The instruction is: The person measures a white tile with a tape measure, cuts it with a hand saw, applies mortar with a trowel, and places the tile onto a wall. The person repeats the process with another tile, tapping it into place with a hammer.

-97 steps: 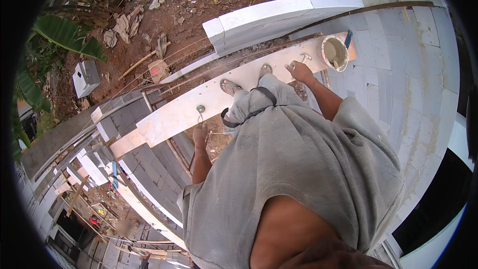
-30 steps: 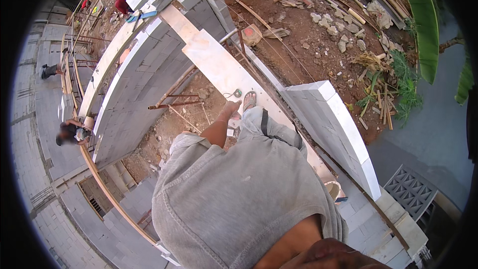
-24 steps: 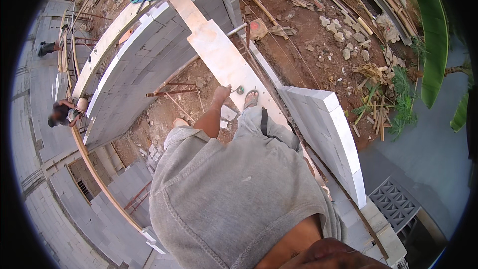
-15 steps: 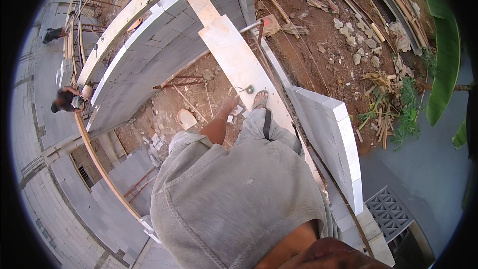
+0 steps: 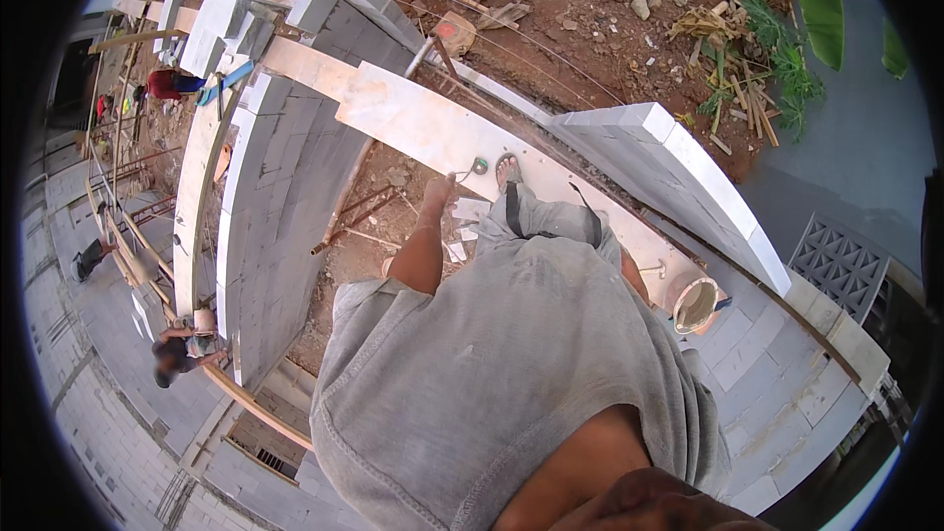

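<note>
Bent over a pale plank walkway (image 5: 413, 123), I see my left hand (image 5: 440, 191) by the plank's left edge; its fingers are too small to read. Just beyond them lies a small round green item (image 5: 480, 166) with a dark curved strand running toward the hand. Whether I touch the strand cannot be told. My sandalled foot (image 5: 507, 170) stands on the plank beside it. A strip of my right arm (image 5: 632, 277) shows past the grey shirt; the right hand cannot be made out. Near that arm are a slim T-shaped metal piece (image 5: 653, 268) and a whitish bucket (image 5: 695, 302).
A curved grey block wall (image 5: 285, 187) rises on the left; another block wall (image 5: 669, 167) runs along the right. A metal scaffold pole (image 5: 418, 57) stands by the plank. One person (image 5: 177, 354) crouches at the left; another (image 5: 175, 85) bends at the far left.
My view has turned, so the scene has swung leftward at the top. The bucket and a strip of my right arm have come into view. The green item lies on the plank as before.
</note>
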